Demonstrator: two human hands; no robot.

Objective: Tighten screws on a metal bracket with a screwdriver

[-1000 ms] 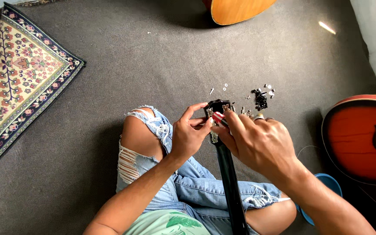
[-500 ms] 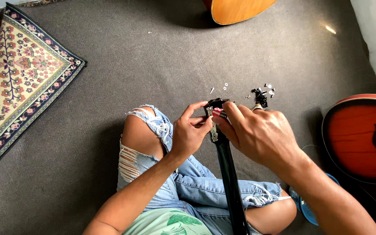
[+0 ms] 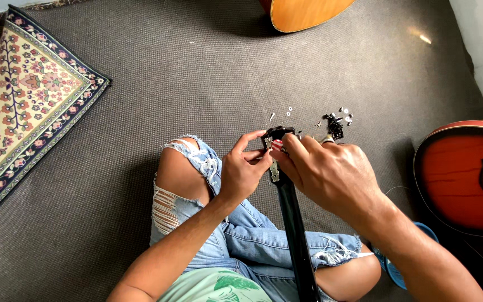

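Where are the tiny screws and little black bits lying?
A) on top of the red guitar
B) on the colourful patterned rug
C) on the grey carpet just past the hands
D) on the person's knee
C: the small screws and black bits lie scattered on the grey carpet just beyond the left hand and right hand, which hold the black guitar neck.

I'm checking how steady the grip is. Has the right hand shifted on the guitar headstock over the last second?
No. The right hand stays clamped on the black headstock, just below the pile of small parts on the grey carpet.
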